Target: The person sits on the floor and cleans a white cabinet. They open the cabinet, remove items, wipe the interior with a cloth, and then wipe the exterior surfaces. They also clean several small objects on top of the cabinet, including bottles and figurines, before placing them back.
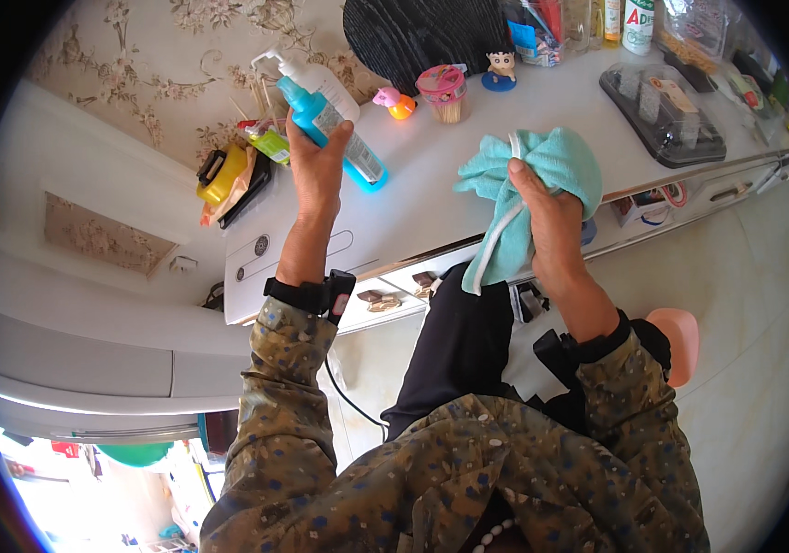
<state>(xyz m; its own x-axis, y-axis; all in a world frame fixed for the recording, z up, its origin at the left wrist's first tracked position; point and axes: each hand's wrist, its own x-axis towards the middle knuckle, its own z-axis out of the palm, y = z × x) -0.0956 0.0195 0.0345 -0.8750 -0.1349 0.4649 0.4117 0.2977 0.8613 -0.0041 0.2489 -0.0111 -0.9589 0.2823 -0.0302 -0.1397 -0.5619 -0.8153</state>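
Observation:
My left hand grips a blue plastic bottle with a turquoise top, tilted over the left part of a white cabinet top. The bottle bears a label with small writing. Bunched in my right hand is a turquoise towel with white edging. One end of it hangs down past the cabinet's front edge. Just behind the blue bottle stands a white pump bottle, partly hidden by it.
Along the wall are a pig figurine, a pink-lidded toothpick tub, a small figure on a blue base and a black round board. A clear-lidded tray sits right; a yellow container sits left. A pink stool stands below.

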